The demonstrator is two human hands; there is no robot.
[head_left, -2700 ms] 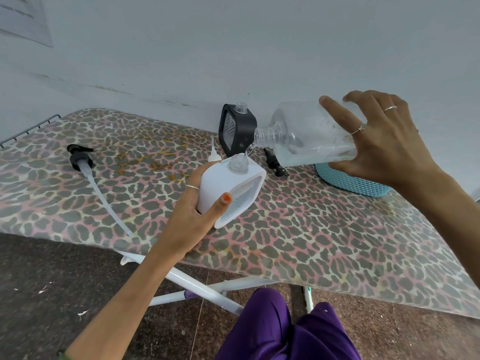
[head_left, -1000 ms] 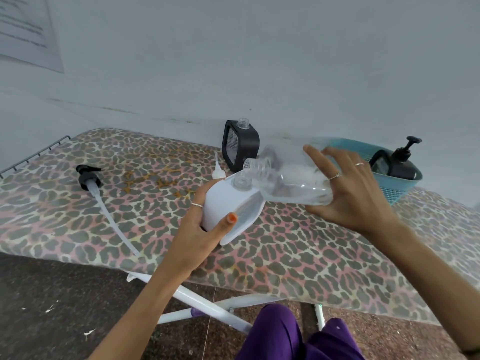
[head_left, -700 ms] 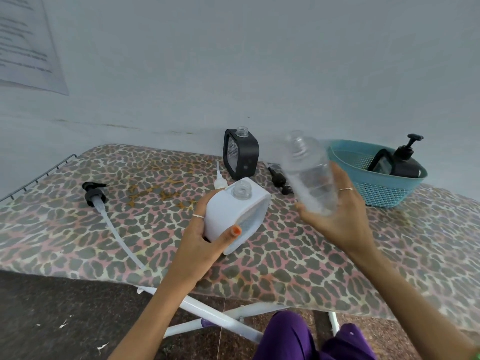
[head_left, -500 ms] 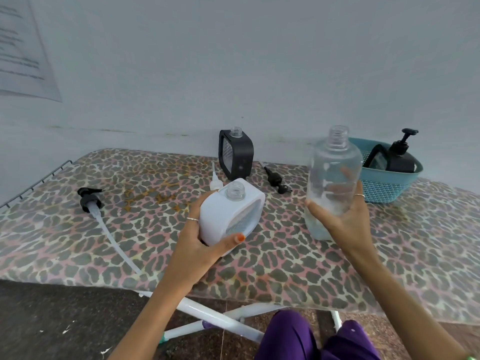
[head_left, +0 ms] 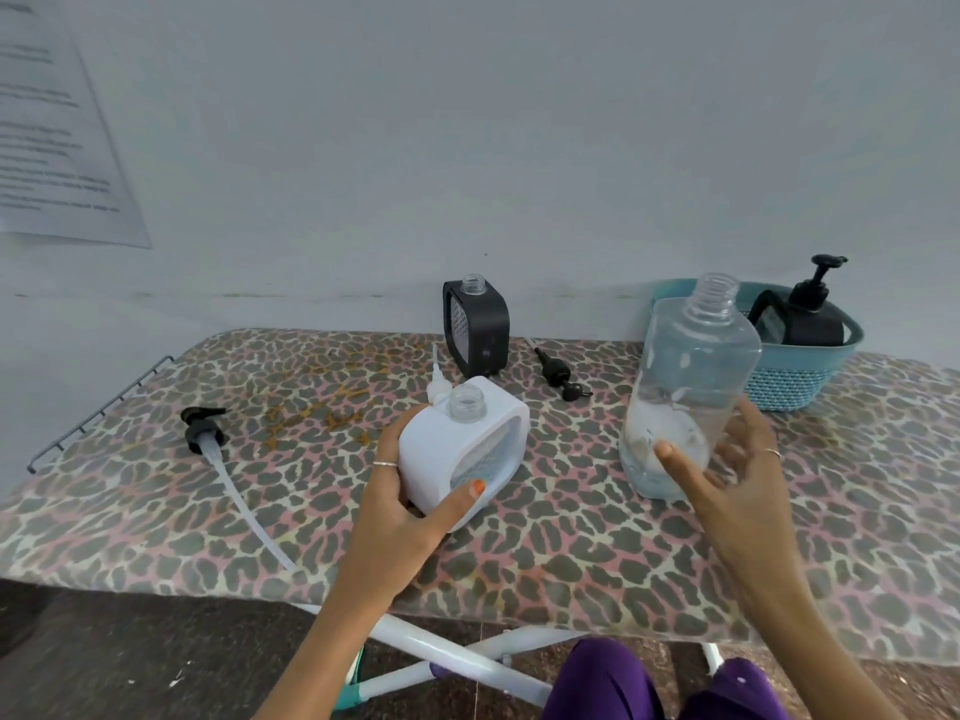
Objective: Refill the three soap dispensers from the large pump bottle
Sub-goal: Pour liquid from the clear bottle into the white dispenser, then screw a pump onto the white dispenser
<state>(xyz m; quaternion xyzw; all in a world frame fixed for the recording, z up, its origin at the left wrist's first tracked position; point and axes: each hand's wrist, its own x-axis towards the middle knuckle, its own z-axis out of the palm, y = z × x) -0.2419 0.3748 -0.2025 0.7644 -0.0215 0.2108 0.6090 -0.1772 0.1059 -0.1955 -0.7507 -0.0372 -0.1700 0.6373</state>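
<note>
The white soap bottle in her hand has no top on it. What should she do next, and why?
Probably pick up the small white pump lying just behind the white dispenser and screw it on. The large clear bottle stands upright on the board, the right hand is opening off it, and the left hand holds the uncapped dispenser.

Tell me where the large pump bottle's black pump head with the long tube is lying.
The pump head lies at the left of the ironing board, its tube trailing toward the near edge, left of the white dispenser.

Large bottle [head_left: 685, 392] now upright on board, pouring over.
</note>
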